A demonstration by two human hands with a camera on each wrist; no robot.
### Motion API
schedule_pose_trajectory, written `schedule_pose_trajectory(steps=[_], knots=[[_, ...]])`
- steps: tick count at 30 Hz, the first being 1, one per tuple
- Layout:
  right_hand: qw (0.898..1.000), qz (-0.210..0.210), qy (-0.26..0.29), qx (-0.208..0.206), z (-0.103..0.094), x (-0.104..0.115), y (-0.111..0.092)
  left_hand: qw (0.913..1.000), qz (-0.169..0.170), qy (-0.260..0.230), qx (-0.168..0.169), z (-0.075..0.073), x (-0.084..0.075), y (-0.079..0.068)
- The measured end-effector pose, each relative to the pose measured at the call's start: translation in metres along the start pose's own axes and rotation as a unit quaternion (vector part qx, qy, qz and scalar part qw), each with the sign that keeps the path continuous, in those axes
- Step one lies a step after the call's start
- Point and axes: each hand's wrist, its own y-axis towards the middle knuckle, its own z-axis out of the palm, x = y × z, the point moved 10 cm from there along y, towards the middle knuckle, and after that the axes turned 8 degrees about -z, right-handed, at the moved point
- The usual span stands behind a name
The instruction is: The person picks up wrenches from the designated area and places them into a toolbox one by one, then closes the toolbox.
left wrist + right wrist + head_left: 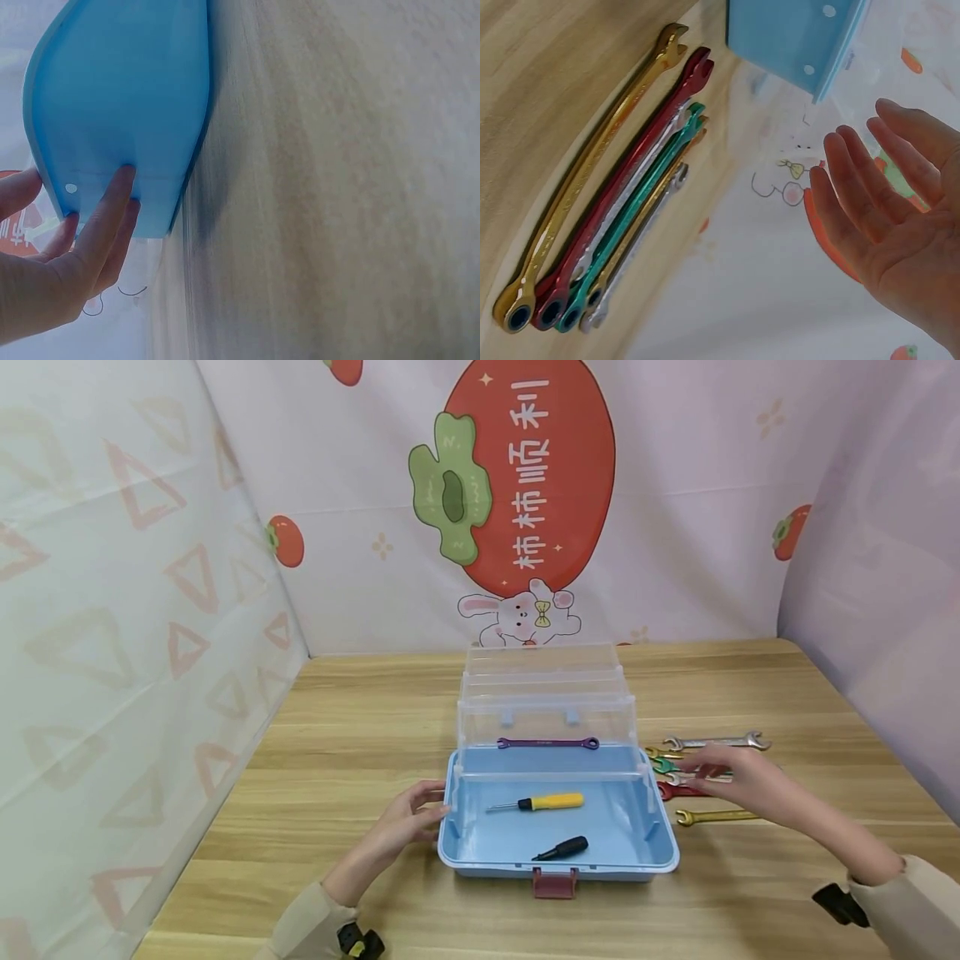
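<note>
A light-blue toolbox [558, 870] stands with its clear tray and lid section [547, 693] raised at the back. Inside lie a yellow-handled screwdriver [555, 802] and a black-handled screwdriver [566, 847]; a purple wrench [547, 743] shows at the clear tray. My left hand [412, 814] rests against the box's left end, its fairly straight fingertips touching the outer wall [127, 97] and the thumb at the rim. My right hand [738, 781] hovers above several wrenches, holding nothing; its fingers look relaxed in the right wrist view. Among them are gold [592, 165], red [622, 187] and green [637, 210] wrenches.
A silver wrench [716, 742] lies farthest back in the group right of the box. Wood-grain table [352, 718] surrounds the box. Printed cloth [675, 485] hangs behind the table and along both sides. A maroon latch [555, 885] sticks out at the box's front.
</note>
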Motion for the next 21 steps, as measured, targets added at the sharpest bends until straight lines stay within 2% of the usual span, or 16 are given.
schedule_pose_trajectory(steps=[6, 10, 17, 21], knots=[[1.0, -0.001, 0.004, 0.0, 0.003, -0.01, -0.013, 1.0, 0.002, 0.002, 0.001, 0.0, -0.001, 0.0], [1.0, 0.025, 0.0, 0.012, 0.006, -0.019, -0.021, 1.0, 0.001, 0.002, -0.001, -0.001, 0.0, 0.0], [0.993, 0.075, 0.032, 0.089, 0.028, -0.038, -0.035, 1.0, -0.003, 0.003, -0.004, 0.0, -0.001, -0.001], [0.991, 0.069, 0.032, 0.108, 0.036, -0.042, -0.038, 1.0, -0.004, 0.005, -0.006, 0.0, -0.002, -0.001]])
